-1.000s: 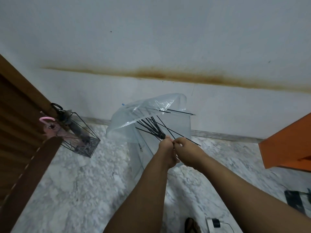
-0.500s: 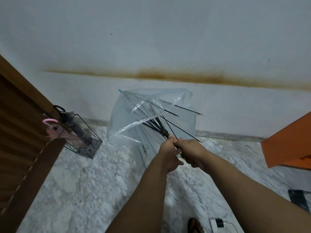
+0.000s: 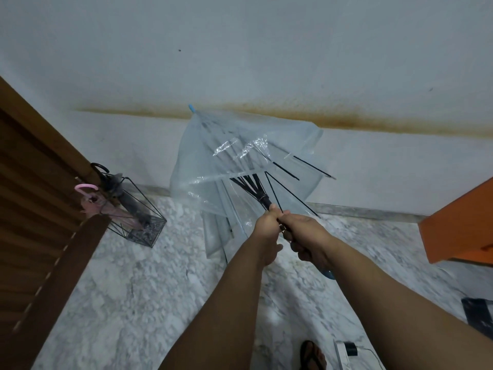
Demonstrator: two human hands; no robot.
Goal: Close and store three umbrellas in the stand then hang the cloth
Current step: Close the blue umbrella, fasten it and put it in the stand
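A clear plastic umbrella [image 3: 226, 161] with black ribs and a blue tip points up and away from me, its canopy half folded. My left hand [image 3: 266, 228] grips the shaft just below the black runner. Right behind it my right hand [image 3: 306, 236] grips the shaft lower down, with the blue handle end [image 3: 328, 273] showing under the wrist. A black wire umbrella stand [image 3: 144, 220] sits on the floor at the left by the wall. It holds a closed pink umbrella [image 3: 106, 206] and a closed dark grey umbrella [image 3: 125, 198].
A brown slatted door [image 3: 34, 198] fills the left edge. An orange piece of furniture [image 3: 464, 225] juts in at the right. On the marble floor near me lie a sandal [image 3: 312, 356], a white power strip [image 3: 344, 356] and a dark item [image 3: 480, 313].
The umbrella has swung upward, its tip rising against the wall. Both hands stayed together on the shaft and shifted slightly to the right.
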